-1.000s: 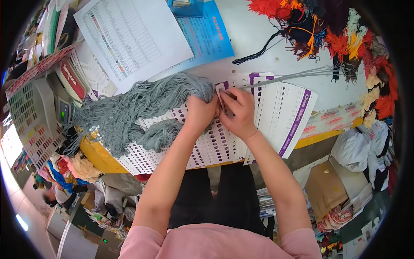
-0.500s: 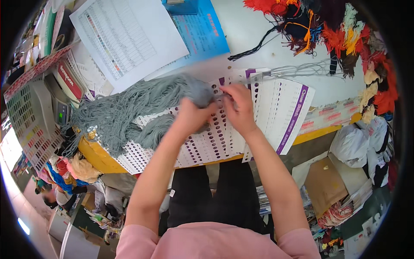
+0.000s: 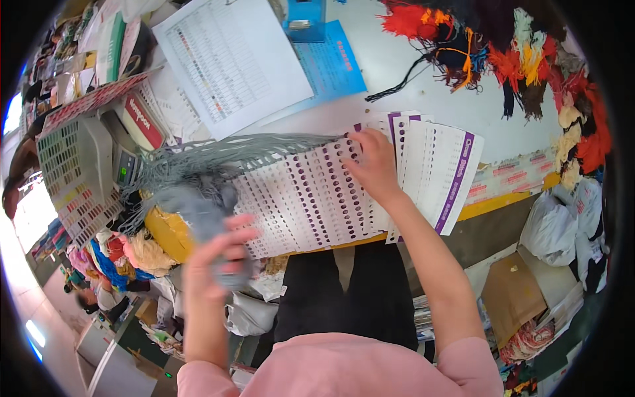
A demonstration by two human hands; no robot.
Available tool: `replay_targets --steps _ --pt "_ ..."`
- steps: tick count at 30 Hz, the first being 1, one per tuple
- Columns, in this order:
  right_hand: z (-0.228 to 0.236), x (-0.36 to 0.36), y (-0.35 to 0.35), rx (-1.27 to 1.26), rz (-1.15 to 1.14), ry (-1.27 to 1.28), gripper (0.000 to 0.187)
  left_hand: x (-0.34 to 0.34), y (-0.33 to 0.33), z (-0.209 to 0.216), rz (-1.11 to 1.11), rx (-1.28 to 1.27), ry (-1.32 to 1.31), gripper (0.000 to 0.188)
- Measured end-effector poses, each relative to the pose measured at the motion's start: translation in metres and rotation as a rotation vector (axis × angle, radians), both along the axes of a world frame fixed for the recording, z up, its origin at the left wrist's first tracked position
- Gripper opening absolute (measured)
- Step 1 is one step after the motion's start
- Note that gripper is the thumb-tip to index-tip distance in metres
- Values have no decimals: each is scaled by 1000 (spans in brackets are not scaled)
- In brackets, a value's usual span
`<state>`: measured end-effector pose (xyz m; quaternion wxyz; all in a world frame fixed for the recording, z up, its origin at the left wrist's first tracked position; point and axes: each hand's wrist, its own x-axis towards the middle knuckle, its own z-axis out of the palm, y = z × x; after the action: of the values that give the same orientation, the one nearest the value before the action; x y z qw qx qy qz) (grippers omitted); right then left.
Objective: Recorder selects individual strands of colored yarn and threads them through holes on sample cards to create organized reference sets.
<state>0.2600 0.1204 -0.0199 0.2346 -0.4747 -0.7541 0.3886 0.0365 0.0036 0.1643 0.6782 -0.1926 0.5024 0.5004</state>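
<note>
Left hand has swung away from the card since half a second ago, down toward 8 o'clock, fingers clenched round a blurred clump of the grey yarn bundle. Strands run taut from it up to 12 o'clock, ending at the right hand, which presses flat on the white sample card with purple dots, fingertips pinching the yarn ends. Multicoloured yarn pile sits at 2 o'clock.
</note>
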Motion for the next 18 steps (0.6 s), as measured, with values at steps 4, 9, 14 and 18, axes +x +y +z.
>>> replay_targets --steps 4,9,14,18 --pt "57 -6 -19 -510 -123 278 10 64 28 -33 -13 100 -131 44" --pt "100 -6 -33 -1250 -108 593 6 88 30 -73 -101 203 -221 46" --pt "102 7 -35 -1297 -282 705 9 95 34 -61 -6 105 -226 38" --pt "105 12 -38 -1270 -272 741 9 109 32 -60 -312 137 332 26"
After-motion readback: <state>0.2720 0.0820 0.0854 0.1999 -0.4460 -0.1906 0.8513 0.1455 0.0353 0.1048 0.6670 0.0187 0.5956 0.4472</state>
